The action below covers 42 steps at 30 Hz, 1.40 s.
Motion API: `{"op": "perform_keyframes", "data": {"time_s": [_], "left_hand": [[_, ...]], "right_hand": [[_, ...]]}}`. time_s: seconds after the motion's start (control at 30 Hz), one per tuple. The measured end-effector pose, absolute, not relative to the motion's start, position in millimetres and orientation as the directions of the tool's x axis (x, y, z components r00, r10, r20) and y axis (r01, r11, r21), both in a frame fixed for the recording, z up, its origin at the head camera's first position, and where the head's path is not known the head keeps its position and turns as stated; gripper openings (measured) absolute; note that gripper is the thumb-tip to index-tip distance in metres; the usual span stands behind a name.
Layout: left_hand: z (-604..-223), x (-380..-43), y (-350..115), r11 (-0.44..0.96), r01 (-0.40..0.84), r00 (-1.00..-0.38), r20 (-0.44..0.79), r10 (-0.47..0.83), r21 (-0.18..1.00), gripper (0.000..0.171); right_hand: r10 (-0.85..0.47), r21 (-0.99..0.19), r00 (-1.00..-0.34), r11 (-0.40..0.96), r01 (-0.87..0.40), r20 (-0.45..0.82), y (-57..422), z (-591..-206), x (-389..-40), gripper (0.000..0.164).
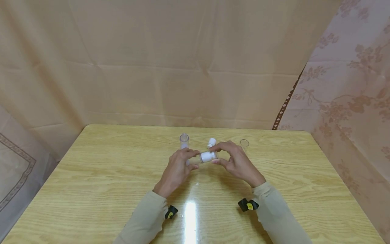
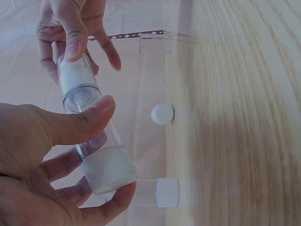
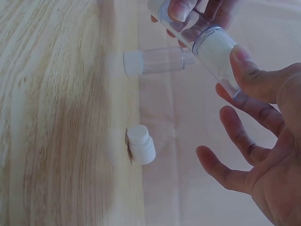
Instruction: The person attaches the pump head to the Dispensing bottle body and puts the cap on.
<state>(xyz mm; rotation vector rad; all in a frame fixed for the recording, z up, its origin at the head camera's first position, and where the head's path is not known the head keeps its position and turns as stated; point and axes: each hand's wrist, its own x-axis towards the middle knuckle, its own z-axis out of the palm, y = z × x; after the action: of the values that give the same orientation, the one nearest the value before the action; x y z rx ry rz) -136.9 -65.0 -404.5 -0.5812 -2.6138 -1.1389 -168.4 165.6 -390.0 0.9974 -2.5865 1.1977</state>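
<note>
Between both hands lies a clear cylindrical pump bottle (image 1: 208, 156), tilted nearly sideways. Its white base (image 2: 108, 169) is at the left end, and a white inner part (image 3: 215, 49) shows through the clear plastic towards the right end. My left hand (image 1: 176, 166) holds the clear body near that base, thumb on one side and fingers around the other. With thumb and index finger my right hand (image 1: 239, 164) pinches the opposite end, while its other fingers (image 3: 230, 176) stay spread away from it. Whether the two ends are fully joined I cannot tell.
Behind the left hand a second clear bottle (image 1: 184, 139) with a white base (image 3: 133, 63) stands on the wooden table (image 1: 106, 176). A small white bottle (image 1: 211, 142) stands beyond the held one. To the right is a clear cap (image 1: 244, 143). Beige cloth (image 1: 182, 84) hangs behind.
</note>
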Motion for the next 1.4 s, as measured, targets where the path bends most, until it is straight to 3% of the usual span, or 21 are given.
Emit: {"op": "perform_keyframes", "data": {"time_s": [0.83, 1.4], "left_hand": [[-403.5, -138.6, -66.3, 0.586, 0.453, -0.89, 0.375, 0.258, 0.672, 0.039], [-401.8, -140.5, -70.7, 0.592, 0.373, -0.928, 0.293, 0.231, 0.714, 0.038]], "right_hand": [[-0.522, -0.629, -0.778, 0.485, -0.608, 0.349, 166.8, -387.4, -167.7, 0.033], [-0.528, -0.635, -0.79, 0.503, -0.586, 0.312, 171.4, -383.2, -170.0, 0.051]]}}
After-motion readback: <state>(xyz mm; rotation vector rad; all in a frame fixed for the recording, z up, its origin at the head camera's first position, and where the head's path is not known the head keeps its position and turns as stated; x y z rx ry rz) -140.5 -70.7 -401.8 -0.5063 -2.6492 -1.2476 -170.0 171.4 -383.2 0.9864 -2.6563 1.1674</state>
